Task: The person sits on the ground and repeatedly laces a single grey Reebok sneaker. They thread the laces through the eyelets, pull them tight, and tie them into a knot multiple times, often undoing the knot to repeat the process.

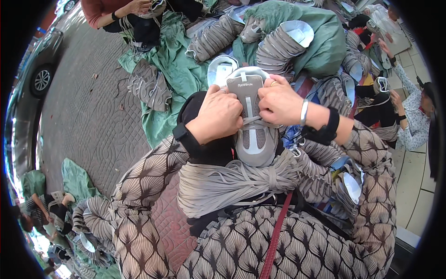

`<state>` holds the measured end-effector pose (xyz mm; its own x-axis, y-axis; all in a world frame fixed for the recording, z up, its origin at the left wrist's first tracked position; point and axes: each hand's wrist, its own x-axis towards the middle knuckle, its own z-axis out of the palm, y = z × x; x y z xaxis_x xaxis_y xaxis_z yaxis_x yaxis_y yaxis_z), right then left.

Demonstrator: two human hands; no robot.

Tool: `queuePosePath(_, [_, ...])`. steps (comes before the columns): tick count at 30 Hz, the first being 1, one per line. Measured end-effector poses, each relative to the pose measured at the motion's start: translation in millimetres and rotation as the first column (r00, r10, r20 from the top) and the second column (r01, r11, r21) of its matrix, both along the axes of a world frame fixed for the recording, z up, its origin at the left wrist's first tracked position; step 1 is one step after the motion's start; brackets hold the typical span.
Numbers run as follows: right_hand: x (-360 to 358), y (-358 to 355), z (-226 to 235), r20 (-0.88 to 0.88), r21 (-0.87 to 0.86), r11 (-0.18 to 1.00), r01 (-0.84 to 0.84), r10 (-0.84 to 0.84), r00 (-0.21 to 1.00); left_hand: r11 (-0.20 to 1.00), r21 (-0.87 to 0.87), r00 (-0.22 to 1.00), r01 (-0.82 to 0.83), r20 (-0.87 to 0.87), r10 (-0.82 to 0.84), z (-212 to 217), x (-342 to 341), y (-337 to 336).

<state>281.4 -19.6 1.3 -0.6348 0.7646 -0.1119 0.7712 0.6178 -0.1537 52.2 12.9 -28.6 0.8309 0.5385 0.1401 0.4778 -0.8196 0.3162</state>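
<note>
Two hands, left hand and right hand, are clamped on a grey mesh shoe with pale lace threaded through it.

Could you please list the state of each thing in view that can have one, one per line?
Grey shoe: on the lap, toe toward the person, partly laced.
Left hand: closed, gripping the shoe's side.
Right hand: closed, pinching a lace.
Bundle of grey laces: tied together, lying across the lap.
Green tarp: spread, crumpled.
</note>
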Motion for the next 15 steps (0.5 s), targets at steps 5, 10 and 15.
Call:
queuePosePath(5, [-15, 10, 1, -0.101, 0.003, 0.967, 0.256, -0.255, 0.962, 0.932, -0.3, 0.951, -0.203, 0.167, 0.261, 12, 11, 8])
queuePosePath(10, [-10, 107, 44, -0.804, -0.274, 0.877, 0.394, -0.434, 0.406, 0.603, -0.795, 0.631, 0.069, 0.503, 0.591, 35, 9, 63])
queuePosePath(15, [-34, 141, 51, -0.495, -0.823, 0.545, 0.162, -0.827, 0.265, 0.686, -0.727, 0.61, -0.028, 0.531, 0.588, 42, 13, 114])
